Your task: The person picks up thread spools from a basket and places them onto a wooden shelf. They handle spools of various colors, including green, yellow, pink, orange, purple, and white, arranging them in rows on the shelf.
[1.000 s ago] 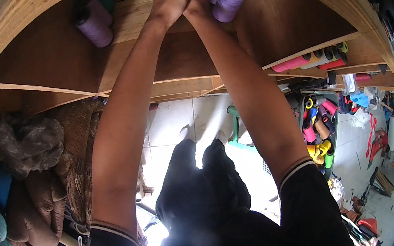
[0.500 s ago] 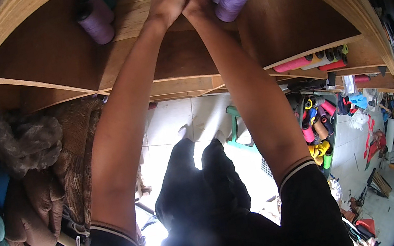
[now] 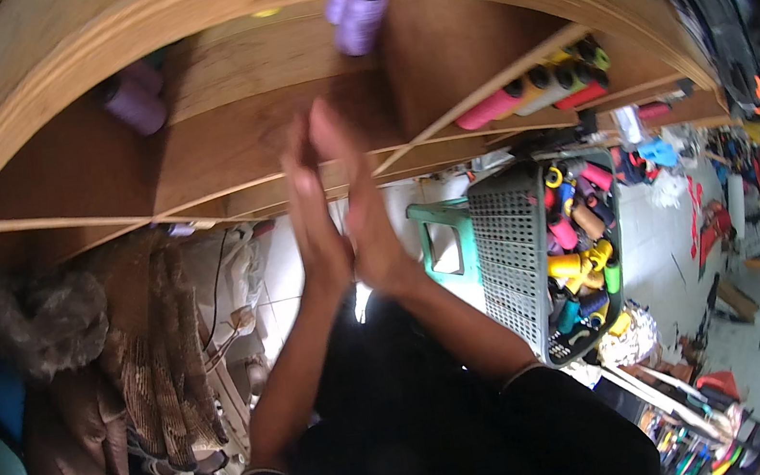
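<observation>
Hanging empty at the centre of the frame, the left hand (image 3: 314, 218) and right hand (image 3: 361, 206) are flat, palms together, below the wooden shelf (image 3: 278, 67). The purple thread cones (image 3: 358, 22) lie at top centre on it; another reach is best kept level, gripping each cone around its middle.

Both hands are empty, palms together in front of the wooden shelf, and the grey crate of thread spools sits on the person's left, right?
Not quite. The head view shows the grey crate of thread spools on the person's right. The left hand and right hand are empty, palms together, before the wooden shelf.
</observation>
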`<action>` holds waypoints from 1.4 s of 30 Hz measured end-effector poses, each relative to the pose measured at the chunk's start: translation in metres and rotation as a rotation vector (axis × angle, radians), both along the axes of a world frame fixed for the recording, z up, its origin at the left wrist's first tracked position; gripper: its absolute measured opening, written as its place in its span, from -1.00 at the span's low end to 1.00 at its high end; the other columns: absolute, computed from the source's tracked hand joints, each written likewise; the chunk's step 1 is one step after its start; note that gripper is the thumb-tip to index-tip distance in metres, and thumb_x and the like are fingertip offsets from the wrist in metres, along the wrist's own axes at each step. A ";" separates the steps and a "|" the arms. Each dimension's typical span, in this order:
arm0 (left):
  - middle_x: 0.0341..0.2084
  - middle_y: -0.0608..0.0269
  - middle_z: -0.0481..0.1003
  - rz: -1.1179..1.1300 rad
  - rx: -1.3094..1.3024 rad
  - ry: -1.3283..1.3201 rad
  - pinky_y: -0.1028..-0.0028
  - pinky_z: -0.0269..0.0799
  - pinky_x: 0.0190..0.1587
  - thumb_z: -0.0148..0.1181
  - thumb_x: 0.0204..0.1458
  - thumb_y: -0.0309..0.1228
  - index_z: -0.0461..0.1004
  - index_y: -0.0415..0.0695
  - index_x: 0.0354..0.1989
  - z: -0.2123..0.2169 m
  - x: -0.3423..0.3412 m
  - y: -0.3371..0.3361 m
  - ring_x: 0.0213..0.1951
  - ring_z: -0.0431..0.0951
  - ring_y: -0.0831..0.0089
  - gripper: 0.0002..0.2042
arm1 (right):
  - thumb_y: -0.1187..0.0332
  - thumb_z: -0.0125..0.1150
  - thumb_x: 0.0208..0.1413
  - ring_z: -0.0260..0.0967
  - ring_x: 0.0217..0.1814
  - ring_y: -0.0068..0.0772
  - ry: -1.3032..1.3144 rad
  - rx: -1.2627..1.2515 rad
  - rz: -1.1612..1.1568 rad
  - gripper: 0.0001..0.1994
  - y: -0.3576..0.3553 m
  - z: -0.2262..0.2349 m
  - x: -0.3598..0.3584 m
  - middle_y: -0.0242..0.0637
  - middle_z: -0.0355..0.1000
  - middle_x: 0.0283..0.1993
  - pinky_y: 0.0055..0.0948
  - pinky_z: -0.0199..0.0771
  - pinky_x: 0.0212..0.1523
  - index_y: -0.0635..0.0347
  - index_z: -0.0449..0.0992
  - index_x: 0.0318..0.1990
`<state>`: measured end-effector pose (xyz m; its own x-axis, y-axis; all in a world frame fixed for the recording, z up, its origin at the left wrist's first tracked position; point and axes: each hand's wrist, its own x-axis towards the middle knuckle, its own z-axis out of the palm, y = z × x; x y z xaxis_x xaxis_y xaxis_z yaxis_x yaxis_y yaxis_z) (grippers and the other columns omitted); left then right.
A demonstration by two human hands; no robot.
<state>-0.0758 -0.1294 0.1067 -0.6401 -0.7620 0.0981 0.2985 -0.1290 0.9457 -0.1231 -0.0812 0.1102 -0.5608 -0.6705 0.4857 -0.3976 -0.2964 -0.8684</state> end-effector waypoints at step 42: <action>0.19 0.23 0.29 -0.221 0.699 -0.803 0.21 0.22 0.14 -0.12 0.19 -0.01 0.25 -0.09 0.19 -0.185 0.094 0.128 0.17 0.34 0.21 -0.49 | 0.16 0.39 -0.18 0.33 -0.03 0.11 0.146 0.703 -1.196 -0.52 0.486 -0.161 -0.178 -0.01 0.41 -0.13 -0.06 0.33 -0.09 0.23 0.45 -0.11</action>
<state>0.0182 -0.0018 -0.0784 -0.4533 -0.3471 -0.8210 -0.4704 -0.6893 0.5511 -0.3006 0.4052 -0.0512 -0.9342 0.0485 0.3536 -0.1957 0.7589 -0.6211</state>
